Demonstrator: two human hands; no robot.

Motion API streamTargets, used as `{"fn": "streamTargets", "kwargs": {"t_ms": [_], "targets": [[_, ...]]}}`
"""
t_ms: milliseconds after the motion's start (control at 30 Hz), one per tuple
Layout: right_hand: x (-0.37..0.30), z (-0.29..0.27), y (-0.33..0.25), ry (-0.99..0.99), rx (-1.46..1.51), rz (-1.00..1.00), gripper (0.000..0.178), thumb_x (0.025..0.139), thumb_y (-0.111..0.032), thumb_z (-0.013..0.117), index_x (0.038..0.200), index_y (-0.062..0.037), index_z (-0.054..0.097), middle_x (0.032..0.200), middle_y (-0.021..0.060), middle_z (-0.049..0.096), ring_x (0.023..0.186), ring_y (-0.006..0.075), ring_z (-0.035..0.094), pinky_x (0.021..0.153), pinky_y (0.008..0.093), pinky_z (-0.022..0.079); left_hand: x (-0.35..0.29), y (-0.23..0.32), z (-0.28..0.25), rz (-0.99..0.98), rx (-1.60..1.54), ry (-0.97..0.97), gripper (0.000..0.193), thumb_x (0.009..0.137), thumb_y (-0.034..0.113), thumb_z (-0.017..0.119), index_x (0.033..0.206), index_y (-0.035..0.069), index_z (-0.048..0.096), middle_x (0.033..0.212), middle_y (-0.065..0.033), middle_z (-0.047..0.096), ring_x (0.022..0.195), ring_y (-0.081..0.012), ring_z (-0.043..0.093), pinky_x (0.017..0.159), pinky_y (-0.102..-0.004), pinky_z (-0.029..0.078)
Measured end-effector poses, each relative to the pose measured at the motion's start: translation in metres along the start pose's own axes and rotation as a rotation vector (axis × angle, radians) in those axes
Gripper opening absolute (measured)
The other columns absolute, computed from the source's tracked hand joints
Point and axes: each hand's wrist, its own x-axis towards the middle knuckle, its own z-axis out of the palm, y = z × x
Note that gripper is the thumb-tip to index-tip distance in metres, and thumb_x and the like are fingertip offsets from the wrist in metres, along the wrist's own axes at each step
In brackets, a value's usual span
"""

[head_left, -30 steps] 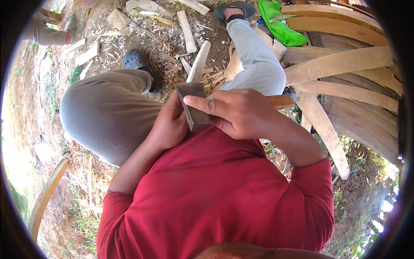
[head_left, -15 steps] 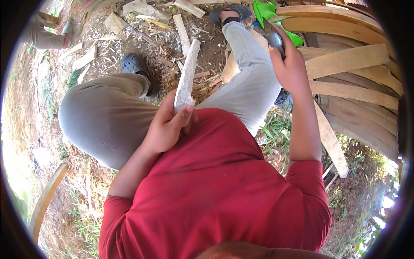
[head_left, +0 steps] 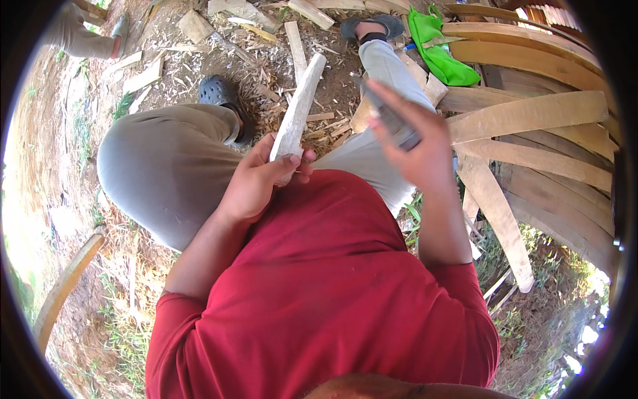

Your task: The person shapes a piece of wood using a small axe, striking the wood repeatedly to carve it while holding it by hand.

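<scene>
My left hand point(head_left: 256, 174) grips the lower end of a pale, tapered piece of wood point(head_left: 299, 110). The wood stands tilted up and slightly right, its surface rough and whitish, and its lower end is partly covered by my thumb and fingers. To the right, above my right thigh, my right hand point(head_left: 425, 146) is closed around a dark grey, flat, elongated tool point(head_left: 393, 120). Motion smears this tool, so its exact kind is unclear; it points up and left toward the wood but stays apart from it.
Long curved planks point(head_left: 531, 113) are stacked on the right, beside a bright green bag point(head_left: 435, 50). Wood offcuts point(head_left: 196, 26) and shavings lie on the dirt beyond my legs. A curved wooden strip point(head_left: 70, 286) is at left. Another person's leg point(head_left: 83, 36) shows at the far left.
My right hand has come down and left with the grey tool, nearer the wood. My left hand still grips the wood, which leans slightly more to the right.
</scene>
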Motion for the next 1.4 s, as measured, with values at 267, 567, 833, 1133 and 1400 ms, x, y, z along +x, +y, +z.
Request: {"fn": "streamTargets", "kwargs": {"t_ms": [267,567,833,1133,1400], "targets": [[-0.017,0.047,-0.049,-0.353,-0.146,-0.132,0.071,0.076,-0.018,0.083,0.145,-0.0237,0.065,0.091,0.0083,0.069,0.082,0.0324,0.069,0.073,0.0449,0.056,0.002,0.005,0.007,-0.034,0.036,0.086,0.030,0.105,0.010,0.055,0.132,0.000,0.050,0.112,-0.0112,0.067,0.095,-0.0207,0.072,0.086,-0.0365,0.063],[0.045,0.045,0.024,-0.243,-0.259,0.065,0.062,0.083,-0.017,0.079,0.143,-0.0246,0.066,0.110,0.0151,0.076,0.095,0.0353,0.073,0.080,0.0464,0.057,0.129,0.004,-0.006,-0.143,0.141,0.202,0.027,0.100,0.010,0.059,0.123,-0.005,0.061,0.106,-0.0122,0.072,0.089,-0.0203,0.074,0.074,-0.0317,0.065],[0.136,0.129,0.118,-0.224,-0.065,0.339,0.045,0.093,-0.026,0.070,0.138,-0.0195,0.069,0.108,0.0217,0.076,0.100,0.0406,0.073,0.085,0.0454,0.057,0.285,-0.037,-0.117,-0.284,0.862,0.546,0.032,0.090,0.018,0.070,0.112,-0.005,0.072,0.092,-0.0180,0.078,0.084,-0.0249,0.078,0.074,-0.0366,0.061],[0.105,0.251,0.199,-0.261,0.113,0.715,0.048,0.094,-0.028,0.067,0.142,-0.0266,0.066,0.115,0.0197,0.076,0.109,0.0385,0.073,0.093,0.0474,0.058,0.316,-0.048,-0.134,-0.034,1.161,0.581,0.047,0.089,0.026,0.068,0.131,0.005,0.070,0.117,-0.0224,0.076,0.113,-0.0382,0.072,0.100,-0.0430,0.055],[0.096,0.272,0.220,-0.299,0.199,0.719,0.048,0.093,-0.024,0.067,0.141,-0.0256,0.067,0.103,0.0212,0.077,0.099,0.0390,0.074,0.088,0.0454,0.058,0.340,-0.032,-0.129,-0.043,1.137,0.554,0.046,0.088,0.025,0.066,0.127,0.001,0.071,0.117,-0.0257,0.074,0.113,-0.0401,0.071,0.099,-0.0448,0.056]]}}
